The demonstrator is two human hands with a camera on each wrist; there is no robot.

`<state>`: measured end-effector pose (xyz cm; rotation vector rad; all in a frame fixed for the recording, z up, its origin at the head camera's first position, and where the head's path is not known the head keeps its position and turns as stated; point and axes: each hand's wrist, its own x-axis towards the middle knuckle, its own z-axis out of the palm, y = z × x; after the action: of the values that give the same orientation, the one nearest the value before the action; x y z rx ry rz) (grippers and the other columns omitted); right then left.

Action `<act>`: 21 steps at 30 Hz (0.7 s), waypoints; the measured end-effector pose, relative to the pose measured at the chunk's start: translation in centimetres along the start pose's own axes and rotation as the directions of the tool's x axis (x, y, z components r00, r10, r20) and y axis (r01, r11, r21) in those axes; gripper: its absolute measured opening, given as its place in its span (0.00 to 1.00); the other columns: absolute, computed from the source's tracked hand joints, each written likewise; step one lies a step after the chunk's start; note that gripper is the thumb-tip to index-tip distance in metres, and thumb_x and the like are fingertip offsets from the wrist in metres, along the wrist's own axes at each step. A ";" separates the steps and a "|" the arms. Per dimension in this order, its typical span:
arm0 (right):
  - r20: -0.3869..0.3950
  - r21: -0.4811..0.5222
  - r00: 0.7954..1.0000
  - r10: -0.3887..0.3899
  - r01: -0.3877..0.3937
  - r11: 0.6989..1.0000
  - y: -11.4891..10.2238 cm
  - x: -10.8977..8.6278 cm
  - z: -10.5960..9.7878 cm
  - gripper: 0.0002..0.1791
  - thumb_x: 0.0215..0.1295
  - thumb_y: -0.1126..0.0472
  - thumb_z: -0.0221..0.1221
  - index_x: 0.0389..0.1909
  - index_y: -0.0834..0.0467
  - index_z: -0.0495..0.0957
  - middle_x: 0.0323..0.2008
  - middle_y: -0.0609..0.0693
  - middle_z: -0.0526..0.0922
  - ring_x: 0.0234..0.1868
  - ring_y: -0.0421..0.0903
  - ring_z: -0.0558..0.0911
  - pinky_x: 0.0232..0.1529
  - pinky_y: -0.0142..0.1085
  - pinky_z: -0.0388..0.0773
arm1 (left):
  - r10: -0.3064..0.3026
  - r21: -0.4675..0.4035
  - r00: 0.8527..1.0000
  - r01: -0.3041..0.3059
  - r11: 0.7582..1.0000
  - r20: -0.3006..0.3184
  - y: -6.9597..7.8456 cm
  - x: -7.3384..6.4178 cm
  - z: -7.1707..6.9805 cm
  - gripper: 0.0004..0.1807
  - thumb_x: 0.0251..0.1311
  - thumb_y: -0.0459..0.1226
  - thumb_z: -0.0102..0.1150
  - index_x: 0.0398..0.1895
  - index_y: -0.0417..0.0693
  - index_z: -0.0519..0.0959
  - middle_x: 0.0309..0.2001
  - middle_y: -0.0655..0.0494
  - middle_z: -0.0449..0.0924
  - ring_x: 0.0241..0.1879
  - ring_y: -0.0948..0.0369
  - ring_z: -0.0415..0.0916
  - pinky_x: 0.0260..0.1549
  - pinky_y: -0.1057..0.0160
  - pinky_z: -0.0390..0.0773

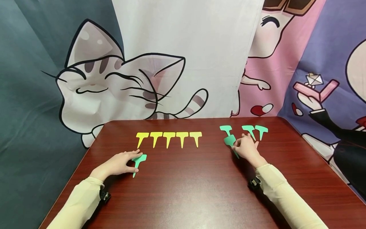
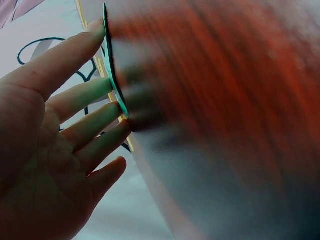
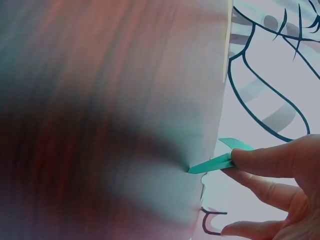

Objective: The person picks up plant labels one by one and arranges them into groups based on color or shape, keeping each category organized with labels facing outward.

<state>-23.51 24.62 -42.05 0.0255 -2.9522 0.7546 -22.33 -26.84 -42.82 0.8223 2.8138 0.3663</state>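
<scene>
My left hand (image 1: pixel 121 163) has its fingers and thumb extended, with fingertips at a green T-shaped plant label (image 1: pixel 138 161) low over the table's left part. In the left wrist view, thumb and fingertips touch this thin label (image 2: pixel 111 65), seen nearly edge-on. At the right, my right hand (image 1: pixel 248 149) pinches another green plant label (image 1: pixel 230 140) by its stem between thumb and fingers. That label (image 3: pixel 212 164) is tilted with its pointed tip down, close over the table in the right wrist view. Just behind it lies a green label (image 1: pixel 226 128), partly overlapped.
Several yellow plant labels (image 1: pixel 169 135) form a row across the table's back left. Two green labels, one left (image 1: pixel 248 128) and one right (image 1: pixel 261 128), lie beyond my right hand. The brown table (image 1: pixel 183 184) ends at a cartoon-printed cloth (image 1: pixel 188 38).
</scene>
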 end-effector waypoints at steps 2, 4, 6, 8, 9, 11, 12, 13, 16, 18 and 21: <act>0.001 0.007 1.000 -0.006 0.006 1.000 -0.3 0.0 0.2 0.11 0.54 0.62 0.64 0.15 0.59 0.79 0.62 0.74 0.66 0.70 0.73 0.49 0.55 0.79 0.38 | -0.003 -0.003 1.000 0.003 1.000 0.002 -0.1 0.0 0.0 0.39 0.54 0.53 0.64 0.67 0.46 0.67 0.69 0.42 0.63 0.65 0.39 0.62 0.62 0.37 0.60; 0.001 0.015 1.000 -0.010 0.010 1.000 -0.6 0.1 0.3 0.11 0.54 0.63 0.63 0.15 0.59 0.78 0.63 0.74 0.65 0.70 0.73 0.48 0.56 0.79 0.37 | -0.007 -0.007 1.000 0.007 1.000 0.001 -0.1 0.0 0.1 0.39 0.54 0.52 0.64 0.68 0.46 0.67 0.69 0.42 0.63 0.65 0.39 0.62 0.62 0.37 0.59; 0.004 0.021 1.000 -0.014 0.014 1.000 -1.1 0.1 0.5 0.10 0.54 0.63 0.63 0.16 0.60 0.79 0.63 0.75 0.63 0.70 0.73 0.47 0.56 0.79 0.37 | -0.003 -0.006 1.000 0.003 1.000 0.000 -0.1 0.0 0.0 0.39 0.54 0.52 0.64 0.67 0.46 0.67 0.68 0.41 0.63 0.65 0.38 0.62 0.62 0.37 0.60; 0.005 0.027 1.000 -0.016 0.016 0.999 -1.4 0.2 0.7 0.10 0.54 0.63 0.63 0.16 0.59 0.79 0.64 0.74 0.63 0.70 0.73 0.46 0.56 0.78 0.36 | -0.005 -0.006 1.000 0.005 1.000 -0.002 -0.1 0.0 -0.1 0.39 0.54 0.53 0.64 0.67 0.46 0.67 0.68 0.41 0.63 0.65 0.37 0.62 0.62 0.37 0.60; 0.007 0.033 1.000 -0.016 0.016 0.999 -1.6 0.2 0.8 0.09 0.54 0.63 0.63 0.17 0.59 0.80 0.64 0.74 0.62 0.71 0.73 0.46 0.56 0.78 0.36 | -0.004 -0.006 1.000 0.004 1.000 -0.002 -0.1 0.0 -0.1 0.39 0.54 0.53 0.64 0.67 0.46 0.67 0.68 0.41 0.63 0.65 0.37 0.62 0.62 0.37 0.60; 0.014 0.044 1.000 -0.014 0.013 0.999 -2.1 0.2 1.0 0.09 0.54 0.62 0.63 0.18 0.60 0.81 0.64 0.74 0.62 0.71 0.73 0.45 0.57 0.78 0.35 | -0.001 -0.002 1.000 0.001 1.000 -0.003 -0.1 0.0 -0.1 0.39 0.54 0.53 0.64 0.67 0.46 0.68 0.68 0.40 0.63 0.65 0.37 0.62 0.61 0.37 0.61; 0.018 0.050 1.000 -0.013 0.012 0.999 -2.3 0.2 1.1 0.08 0.54 0.62 0.63 0.18 0.60 0.82 0.65 0.74 0.62 0.71 0.73 0.45 0.57 0.78 0.35 | 0.000 -0.001 1.000 0.000 1.000 -0.003 -0.1 0.0 -0.1 0.39 0.54 0.54 0.64 0.67 0.46 0.68 0.68 0.40 0.63 0.65 0.37 0.62 0.61 0.37 0.61; 0.021 0.055 1.000 -0.013 0.012 0.998 -2.5 0.2 1.2 0.08 0.54 0.62 0.64 0.19 0.59 0.82 0.64 0.74 0.62 0.71 0.72 0.45 0.57 0.78 0.35 | 0.001 0.001 1.000 -0.001 1.000 -0.003 -0.1 0.0 -0.1 0.40 0.54 0.54 0.64 0.67 0.46 0.68 0.68 0.40 0.63 0.64 0.37 0.62 0.60 0.37 0.61; 0.031 0.073 0.999 -0.013 0.010 0.997 -3.2 0.3 1.6 0.08 0.54 0.61 0.64 0.19 0.60 0.82 0.65 0.74 0.62 0.71 0.72 0.45 0.57 0.77 0.35 | -0.001 0.003 1.000 0.001 1.000 -0.004 -0.1 0.0 0.0 0.40 0.54 0.54 0.64 0.67 0.46 0.68 0.68 0.41 0.63 0.65 0.37 0.62 0.60 0.37 0.62; 0.036 0.081 0.999 -0.016 0.013 0.997 -3.6 0.3 1.8 0.08 0.54 0.62 0.64 0.18 0.59 0.82 0.65 0.74 0.62 0.71 0.72 0.45 0.57 0.78 0.36 | -0.001 0.003 1.000 0.001 1.000 -0.005 -0.1 0.0 0.0 0.40 0.54 0.54 0.64 0.67 0.46 0.68 0.68 0.41 0.63 0.65 0.38 0.62 0.60 0.37 0.62; 0.043 0.093 0.999 -0.016 0.012 0.996 -4.1 0.3 2.3 0.08 0.53 0.62 0.63 0.18 0.59 0.82 0.65 0.72 0.63 0.72 0.71 0.45 0.57 0.77 0.35 | 0.004 0.005 1.000 -0.004 1.000 -0.009 -0.1 0.0 0.0 0.40 0.54 0.54 0.64 0.67 0.46 0.67 0.68 0.40 0.63 0.65 0.38 0.62 0.60 0.37 0.62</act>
<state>-23.83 19.91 -42.08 0.0697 -2.9523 0.8998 -22.37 -26.92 -42.89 0.8296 2.8229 0.3648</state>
